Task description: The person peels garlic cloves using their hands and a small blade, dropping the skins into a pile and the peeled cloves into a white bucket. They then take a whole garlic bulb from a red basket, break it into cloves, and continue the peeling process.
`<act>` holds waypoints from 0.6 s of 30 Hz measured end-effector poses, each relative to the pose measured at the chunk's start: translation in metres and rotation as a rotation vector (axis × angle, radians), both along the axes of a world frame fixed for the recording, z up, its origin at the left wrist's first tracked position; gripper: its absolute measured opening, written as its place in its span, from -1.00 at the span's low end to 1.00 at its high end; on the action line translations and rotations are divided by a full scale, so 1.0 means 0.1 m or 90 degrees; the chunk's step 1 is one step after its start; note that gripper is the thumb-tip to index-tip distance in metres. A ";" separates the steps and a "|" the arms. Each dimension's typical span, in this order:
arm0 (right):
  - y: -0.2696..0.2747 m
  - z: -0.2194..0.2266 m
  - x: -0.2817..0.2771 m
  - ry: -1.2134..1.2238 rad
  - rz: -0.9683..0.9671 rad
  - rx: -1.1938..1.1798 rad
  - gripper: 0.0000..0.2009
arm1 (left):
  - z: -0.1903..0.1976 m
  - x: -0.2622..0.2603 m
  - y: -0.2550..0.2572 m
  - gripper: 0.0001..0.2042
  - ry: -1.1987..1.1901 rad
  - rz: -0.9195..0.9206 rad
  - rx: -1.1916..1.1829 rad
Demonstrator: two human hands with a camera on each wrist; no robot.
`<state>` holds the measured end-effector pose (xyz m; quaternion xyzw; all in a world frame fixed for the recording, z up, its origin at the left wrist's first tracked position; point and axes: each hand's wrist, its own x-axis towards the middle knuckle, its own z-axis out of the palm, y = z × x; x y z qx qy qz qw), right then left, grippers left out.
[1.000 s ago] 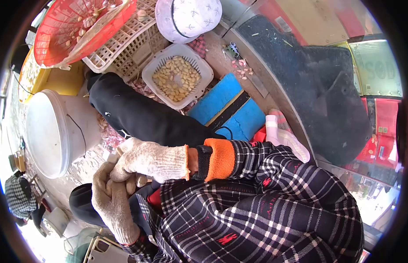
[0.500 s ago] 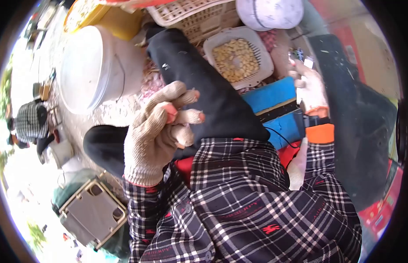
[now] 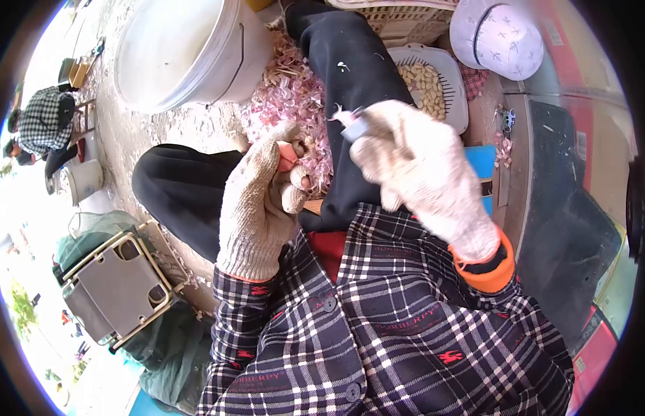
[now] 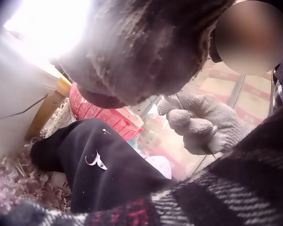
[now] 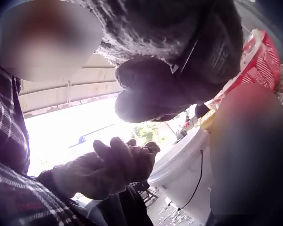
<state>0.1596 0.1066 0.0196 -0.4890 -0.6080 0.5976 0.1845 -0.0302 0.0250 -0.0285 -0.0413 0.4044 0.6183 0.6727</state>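
Likely peeling garlic (image 3: 422, 91): pinching blade (image 3: 355, 130) in right grip (image 3: 430, 170), right of bucket (image 3: 229, 80); half-curling left grip (image 3: 258, 208), cannot tell if holding anything. Should next bring blade leftward.

Blown-out daylight glare, dark fisheye edges.

Rough knit gloves (image 3: 249, 222); smooth plastic bucket (image 3: 256, 59); blurred tool (image 3: 354, 130), perhaps metal.
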 end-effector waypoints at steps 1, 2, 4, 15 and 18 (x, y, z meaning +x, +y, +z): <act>-0.05 -0.07 -0.11 -0.033 0.062 0.064 -0.70 | 0.00 -0.01 -0.02 -0.64 -0.005 0.011 -0.001; -0.08 -0.01 -0.22 -0.168 0.136 0.165 -0.72 | 0.01 -0.03 -0.04 -0.63 0.000 0.028 -0.008; -0.08 0.03 -0.35 -0.217 0.218 0.145 -0.77 | 0.04 -0.05 -0.07 -0.65 0.023 0.037 -0.027; -0.22 -0.09 -0.59 -0.266 0.350 0.401 -0.79 | 0.22 -0.06 -0.04 -0.78 0.166 0.070 -0.097; -0.22 -0.07 -0.62 -0.340 0.395 0.397 -0.81 | 0.21 -0.07 -0.07 -0.79 0.238 0.051 -0.116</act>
